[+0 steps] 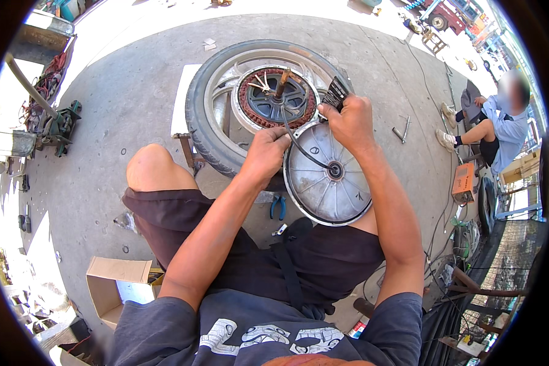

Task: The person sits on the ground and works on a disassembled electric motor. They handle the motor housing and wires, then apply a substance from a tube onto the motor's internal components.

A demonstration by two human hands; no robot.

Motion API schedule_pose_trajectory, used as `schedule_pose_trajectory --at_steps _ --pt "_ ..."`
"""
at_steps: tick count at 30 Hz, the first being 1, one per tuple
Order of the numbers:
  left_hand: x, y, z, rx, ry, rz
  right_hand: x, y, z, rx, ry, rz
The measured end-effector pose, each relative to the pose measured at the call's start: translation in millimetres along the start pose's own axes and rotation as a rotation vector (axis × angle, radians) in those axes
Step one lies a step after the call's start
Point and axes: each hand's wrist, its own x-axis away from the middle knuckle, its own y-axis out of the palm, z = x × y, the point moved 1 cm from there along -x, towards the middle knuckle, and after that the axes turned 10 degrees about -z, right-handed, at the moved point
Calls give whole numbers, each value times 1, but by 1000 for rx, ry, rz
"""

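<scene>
At the far left, a green machine (61, 129) is seen on the ground, and nearer to the body an opened carton (105, 293) is placed. To the right of these, a wheel (238, 113) is laid flat, with its reddish coils exposed around the upright axle (283, 82). By the bent fingers of the left hand (267, 155), the place where the cable (305, 151) meets the rim of the cover is touched; which of the two is gripped cannot be told. Below, blue-handled pliers (278, 208) are left on the ground. The round metal cover (323, 195) is tilted against the near side of the wheel, and the cable is passed into its centre. By the right hand (352, 122), a black printed piece (334, 93) is grasped above the cover's upper rim. Farther right, a metal tool (401, 133), an orange case (463, 182) and a seated person (510, 137) are seen.
</scene>
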Motion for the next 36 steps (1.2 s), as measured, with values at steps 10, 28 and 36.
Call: schedule_pose_trajectory --at_steps 10,28,36 --pt "-5 -1 2 -50 -24 1 0 3 5 2 7 0" --pt "-5 6 19 -65 -41 -13 0 8 10 -32 -16 31" --pt "-16 0 9 -80 -47 -16 0 8 8 -59 -23 30"
